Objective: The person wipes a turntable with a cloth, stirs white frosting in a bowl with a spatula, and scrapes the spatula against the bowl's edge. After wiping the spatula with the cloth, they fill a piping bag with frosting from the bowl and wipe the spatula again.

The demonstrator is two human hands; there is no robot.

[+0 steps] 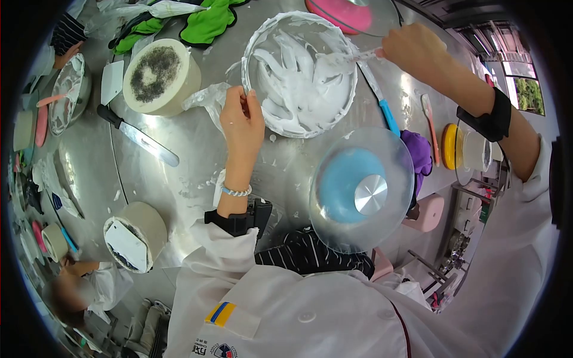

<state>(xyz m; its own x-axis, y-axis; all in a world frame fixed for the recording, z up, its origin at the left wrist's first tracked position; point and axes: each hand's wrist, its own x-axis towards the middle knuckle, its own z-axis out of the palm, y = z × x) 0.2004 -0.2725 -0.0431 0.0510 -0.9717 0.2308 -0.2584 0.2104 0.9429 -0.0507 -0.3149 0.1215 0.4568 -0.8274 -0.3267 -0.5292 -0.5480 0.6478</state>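
Observation:
My left hand [243, 119] pinches the near-left rim of a large round bowl [246, 62]. Thick white cream [298, 77] lies in the bowl in streaks and folds and coats the rim. My right hand [415, 51] is closed around the handle of a cream-covered spatula [337, 63], whose blade rests in the cream on the bowl's right side. Beside the bowl, below my right hand, lies a palette knife with a blue handle [390, 116]. A crumpled clear plastic piece [209, 101] smeared with cream sits by my left fingers.
A glass cake turntable [361, 188] stands close to my body. Round cream-coloured blocks [160, 77] [152, 224], a white scraper [112, 82] and a black-handled palette knife [143, 140] are on the left. A pink spatula [430, 131] and purple cloth [416, 152] lie right. Other people work at left.

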